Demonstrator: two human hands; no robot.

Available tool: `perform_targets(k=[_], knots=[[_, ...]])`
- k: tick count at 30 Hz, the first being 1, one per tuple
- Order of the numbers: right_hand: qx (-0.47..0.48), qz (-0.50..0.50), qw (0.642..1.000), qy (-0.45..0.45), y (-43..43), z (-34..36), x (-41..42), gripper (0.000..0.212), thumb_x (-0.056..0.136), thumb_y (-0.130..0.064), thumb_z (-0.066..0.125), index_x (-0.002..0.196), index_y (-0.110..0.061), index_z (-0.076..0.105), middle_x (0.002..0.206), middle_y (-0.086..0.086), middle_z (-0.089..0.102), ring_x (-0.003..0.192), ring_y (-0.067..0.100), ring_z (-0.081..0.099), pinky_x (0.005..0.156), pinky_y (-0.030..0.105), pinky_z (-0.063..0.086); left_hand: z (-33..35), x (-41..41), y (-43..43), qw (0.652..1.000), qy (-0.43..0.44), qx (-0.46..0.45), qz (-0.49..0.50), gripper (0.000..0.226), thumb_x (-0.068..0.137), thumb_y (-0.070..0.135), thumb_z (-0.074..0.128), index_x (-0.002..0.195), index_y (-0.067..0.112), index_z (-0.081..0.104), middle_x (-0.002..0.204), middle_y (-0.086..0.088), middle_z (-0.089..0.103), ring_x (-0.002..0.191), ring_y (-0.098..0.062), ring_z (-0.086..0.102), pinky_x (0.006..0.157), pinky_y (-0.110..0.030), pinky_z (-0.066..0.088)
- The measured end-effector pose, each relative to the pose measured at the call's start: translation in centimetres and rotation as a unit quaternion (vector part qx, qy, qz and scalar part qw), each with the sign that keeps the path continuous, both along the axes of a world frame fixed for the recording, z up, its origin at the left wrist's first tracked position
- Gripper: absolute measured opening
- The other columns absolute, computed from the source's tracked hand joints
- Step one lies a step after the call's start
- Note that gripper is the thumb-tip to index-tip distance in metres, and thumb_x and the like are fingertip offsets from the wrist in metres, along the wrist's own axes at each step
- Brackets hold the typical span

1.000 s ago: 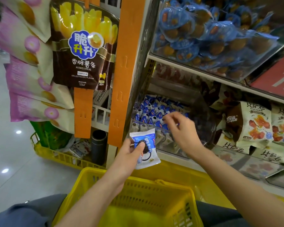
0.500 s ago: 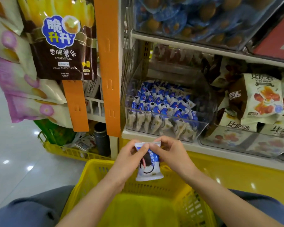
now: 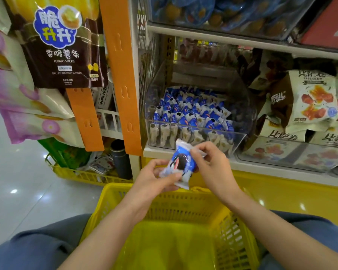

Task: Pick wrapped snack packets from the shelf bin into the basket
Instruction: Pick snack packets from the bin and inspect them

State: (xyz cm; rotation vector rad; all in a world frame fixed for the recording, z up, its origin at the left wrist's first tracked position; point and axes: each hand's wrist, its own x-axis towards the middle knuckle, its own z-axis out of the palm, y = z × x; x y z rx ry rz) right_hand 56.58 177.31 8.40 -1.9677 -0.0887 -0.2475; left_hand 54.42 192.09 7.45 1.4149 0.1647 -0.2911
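A blue and white wrapped snack packet (image 3: 180, 164) with a dark cookie picture hangs tilted between both hands, just above the far rim of the yellow basket (image 3: 164, 203). My left hand (image 3: 152, 180) grips its lower left part with thumb and fingers. My right hand (image 3: 209, 164) pinches its upper right edge. Behind them, a clear shelf bin (image 3: 240, 106) holds several more of the same blue and white packets (image 3: 191, 114). The basket rests on my lap and I see nothing inside it.
Orange display strips (image 3: 123, 75) with hanging potato-stick bags (image 3: 61, 45) stand left of the bin. Bags of other snacks (image 3: 310, 98) fill the shelf to the right. A second yellow basket (image 3: 76, 174) and a dark bottle (image 3: 121, 160) sit on the floor at left.
My right hand came back from the bin and took hold of the packet that my left hand held. Both hands lowered it toward the basket, and the packet now tilts to the right.
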Motion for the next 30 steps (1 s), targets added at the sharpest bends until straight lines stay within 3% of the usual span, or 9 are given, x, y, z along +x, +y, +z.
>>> perform_targets(k=[5, 9, 12, 14, 17, 19, 22, 25, 30], knots=[[0.184, 0.033, 0.966, 0.180, -0.4, 0.1, 0.5, 0.006, 0.094, -0.012, 0.050, 0.097, -0.007, 0.051, 0.084, 0.006, 0.069, 0.069, 0.006, 0.068, 0.059, 0.018, 0.055, 0.2, 0.3, 0.8, 0.995, -0.038, 0.022, 0.092, 0.010, 0.087, 0.012, 0.062, 0.096, 0.014, 0.065, 0.093, -0.004, 0.072, 0.084, -0.013, 0.068, 0.071, -0.021, 0.055], [0.052, 0.115, 0.965, 0.228, 0.0, -0.7, -0.2, 0.009, 0.092, -0.012, 0.054, 0.100, -0.013, 0.051, 0.087, 0.002, 0.070, 0.071, 0.008, 0.067, 0.062, 0.021, 0.054, 0.0, 0.8, 1.7, 0.970, -0.122, 0.135, 0.161, 0.010, 0.091, 0.017, 0.057, 0.084, 0.021, 0.063, 0.083, 0.006, 0.066, 0.070, 0.002, 0.060, 0.058, -0.008, 0.044], [-0.159, 0.148, 0.958, 0.189, 0.2, -1.6, -0.6, 0.033, 0.089, -0.029, 0.060, 0.117, -0.020, 0.045, 0.117, -0.002, 0.057, 0.102, 0.013, 0.058, 0.084, 0.027, 0.048, -0.3, 0.9, 1.9, 0.947, -0.195, 0.215, 0.138, 0.008, 0.091, 0.015, 0.056, 0.085, 0.017, 0.061, 0.079, 0.007, 0.064, 0.067, 0.004, 0.058, 0.058, -0.007, 0.043], [-0.162, 0.135, 0.970, 0.125, 0.4, -1.6, -0.7, 0.049, 0.085, -0.036, 0.062, 0.127, -0.021, 0.040, 0.118, -0.011, 0.051, 0.111, 0.006, 0.051, 0.094, 0.024, 0.043, -0.6, 0.7, 1.8, 0.938, -0.221, 0.246, 0.105, 0.010, 0.090, 0.015, 0.057, 0.082, 0.020, 0.061, 0.077, 0.008, 0.064, 0.066, 0.006, 0.056, 0.059, -0.009, 0.042], [-0.090, 0.141, 0.985, 0.045, 0.7, -0.8, -0.7, 0.020, 0.085, -0.031, 0.063, 0.104, -0.028, 0.055, 0.094, -0.014, 0.062, 0.089, -0.002, 0.058, 0.081, 0.015, 0.047, -0.8, 0.2, 1.3, 0.931, -0.246, 0.264, 0.051, 0.019, 0.089, 0.015, 0.059, 0.076, 0.028, 0.059, 0.072, 0.009, 0.062, 0.069, 0.006, 0.056, 0.059, -0.007, 0.040], [-0.048, 0.143, 0.988, 0.039, 0.7, -0.5, -0.7, 0.004, 0.086, -0.024, 0.063, 0.086, -0.027, 0.062, 0.080, -0.006, 0.067, 0.077, 0.003, 0.062, 0.072, 0.020, 0.050, -0.9, 0.0, 0.9, 0.936, -0.243, 0.250, 0.036, 0.018, 0.088, 0.015, 0.059, 0.076, 0.029, 0.059, 0.073, 0.009, 0.063, 0.070, 0.008, 0.058, 0.058, -0.006, 0.041], [0.020, 0.126, 0.989, 0.075, 0.8, -0.6, -0.6, 0.011, 0.088, -0.017, 0.061, 0.079, -0.023, 0.061, 0.082, 0.004, 0.069, 0.076, 0.013, 0.064, 0.069, 0.028, 0.053, -1.1, 0.0, 0.7, 0.964, -0.197, 0.173, 0.053, 0.010, 0.089, 0.017, 0.058, 0.082, 0.021, 0.062, 0.077, 0.005, 0.066, 0.068, 0.004, 0.062, 0.055, -0.009, 0.045], [0.067, 0.132, 0.982, 0.119, 1.0, -0.5, -0.6, 0.008, 0.088, -0.014, 0.060, 0.082, -0.019, 0.060, 0.085, 0.010, 0.067, 0.072, 0.012, 0.063, 0.062, 0.023, 0.055, -1.2, 0.1, 0.8, 0.969, -0.173, 0.163, 0.064, 0.010, 0.090, 0.019, 0.057, 0.084, 0.015, 0.063, 0.076, 0.001, 0.067, 0.065, 0.001, 0.064, 0.053, -0.012, 0.046], [-0.112, 0.134, 0.985, 0.009, 1.0, -0.5, -1.3, 0.008, 0.087, -0.026, 0.062, 0.081, -0.030, 0.059, 0.075, -0.012, 0.063, 0.073, 0.003, 0.059, 0.063, 0.018, 0.049, -0.9, 0.0, 0.8, 0.970, -0.151, 0.183, 0.052, 0.013, 0.091, 0.021, 0.056, 0.085, 0.014, 0.064, 0.074, -0.003, 0.067, 0.065, -0.005, 0.065, 0.054, -0.019, 0.050]])
